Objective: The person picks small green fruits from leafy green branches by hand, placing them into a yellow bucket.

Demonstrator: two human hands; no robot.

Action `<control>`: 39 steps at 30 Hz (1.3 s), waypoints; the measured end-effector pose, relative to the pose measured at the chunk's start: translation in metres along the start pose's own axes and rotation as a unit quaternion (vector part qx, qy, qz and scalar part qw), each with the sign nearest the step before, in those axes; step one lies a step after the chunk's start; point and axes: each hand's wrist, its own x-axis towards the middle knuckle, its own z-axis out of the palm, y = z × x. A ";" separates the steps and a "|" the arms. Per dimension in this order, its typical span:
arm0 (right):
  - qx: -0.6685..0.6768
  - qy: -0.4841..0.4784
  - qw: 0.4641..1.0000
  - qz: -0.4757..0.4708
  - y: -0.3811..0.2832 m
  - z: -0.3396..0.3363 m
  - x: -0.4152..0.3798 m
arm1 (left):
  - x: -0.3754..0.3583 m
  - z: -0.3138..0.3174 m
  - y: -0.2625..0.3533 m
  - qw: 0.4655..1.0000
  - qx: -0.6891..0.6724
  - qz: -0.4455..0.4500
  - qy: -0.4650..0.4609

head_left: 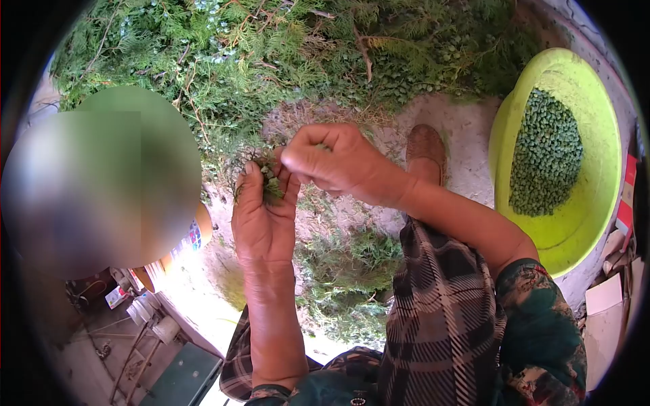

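Note:
My left hand point(264, 220) is raised palm up, its thumb and fingers closed around a small cypress-like sprig point(272, 186) with green cones on it. Close beside it, my right hand point(338, 162) is curled, its fingertips at the tips of the left fingers. A small green piece point(323, 147), perhaps a cone, shows inside the curled right fingers; the rest of that grip is hidden. On the right stands a yellow-green plastic basin point(599, 162), seen tilted, with a heap of small green cones point(545, 155) in it.
A large pile of cut evergreen branches point(271, 54) covers the ground ahead. More loose foliage point(352, 264) lies between my legs, near my brown shoe point(426, 145). A blurred area hides the left side. Cardboard point(602, 311) lies at the lower right, a dark green box point(179, 375) at the lower left.

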 end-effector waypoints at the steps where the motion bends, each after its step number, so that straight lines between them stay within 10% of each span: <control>1: -0.093 0.024 0.990 -0.103 0.006 0.004 0.004 | 0.002 -0.003 -0.001 1.000 0.008 0.004 0.006; 10: -0.279 0.027 0.949 -0.143 0.016 0.010 0.011 | -0.006 0.009 -0.017 0.992 0.116 0.044 -0.032; 12: -0.257 -0.002 0.962 -0.092 0.010 0.008 0.012 | -0.014 0.001 -0.015 0.886 0.462 0.030 0.031; 13: -0.204 0.014 0.971 -0.121 0.022 0.007 0.015 | -0.009 -0.021 -0.014 0.619 0.755 0.211 -0.041; 15: -0.261 0.041 0.960 -0.089 0.018 0.008 0.011 | -0.008 0.005 -0.013 0.977 0.174 -0.064 0.102; 16: -0.279 0.059 0.955 -0.083 0.016 0.009 0.011 | -0.006 0.006 -0.016 0.995 0.087 -0.018 0.050; 34: -0.354 0.070 0.894 -0.265 0.012 0.006 0.005 | -0.004 0.005 -0.004 0.808 0.560 0.179 0.019; 36: -0.006 0.046 0.999 -0.006 0.002 0.002 0.000 | -0.011 0.017 0.005 0.937 0.343 -0.046 0.056; 39: 0.186 0.030 0.982 0.021 -0.016 0.006 -0.001 | -0.006 0.000 0.007 0.965 0.255 -0.051 0.044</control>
